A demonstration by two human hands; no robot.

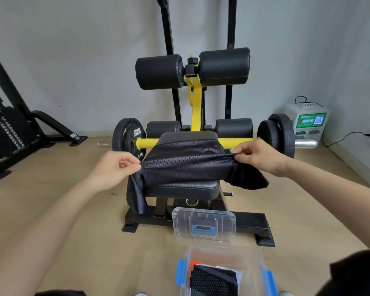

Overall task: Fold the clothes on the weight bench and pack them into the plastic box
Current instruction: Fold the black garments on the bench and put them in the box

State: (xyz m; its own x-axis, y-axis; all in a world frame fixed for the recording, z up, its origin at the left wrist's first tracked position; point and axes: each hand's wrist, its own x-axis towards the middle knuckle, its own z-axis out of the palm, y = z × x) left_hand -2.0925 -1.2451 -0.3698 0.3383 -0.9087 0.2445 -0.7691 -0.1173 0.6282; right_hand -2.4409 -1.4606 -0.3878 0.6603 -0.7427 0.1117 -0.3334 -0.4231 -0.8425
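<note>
Here each hand's grip, left hand (pixel 113 167) and right hand (pixel 257 155), pinches the black mesh garment (pixel 186 165).

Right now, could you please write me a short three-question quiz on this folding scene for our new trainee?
1. True or false: both the left hand and the right hand pinch the black mesh garment.
2. The garment lies across: A the floor, B the bench seat, C the weight plate.
3. What already lies in the open plastic box?

Key: 1 true. 2 B. 3 A folded black mesh garment, with something orange and white beneath.
</note>
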